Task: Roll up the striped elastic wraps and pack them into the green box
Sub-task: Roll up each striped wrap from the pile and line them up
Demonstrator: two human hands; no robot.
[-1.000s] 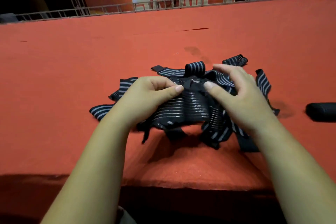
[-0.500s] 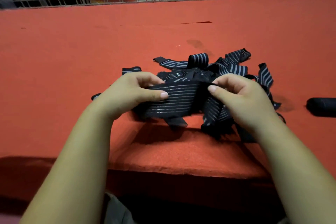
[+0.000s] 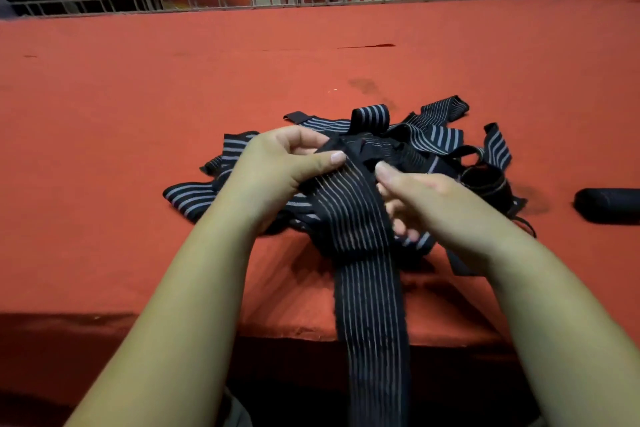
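Pinching the end of one wrap (image 3: 360,218) in left hand (image 3: 277,166) and right hand (image 3: 440,201), close together near the surface's (image 3: 138,114) front edge, letting the tail hang off, seemingly for starting a roll.

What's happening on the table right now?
A person holds one black elastic wrap with thin pale stripes over the tangled pile of striped wraps on the red cloth table. The left grip pinches its top end, the right grip holds its edge, and its tail hangs down past the table's front edge. This wrap is not yet rolled; no green box is in view.
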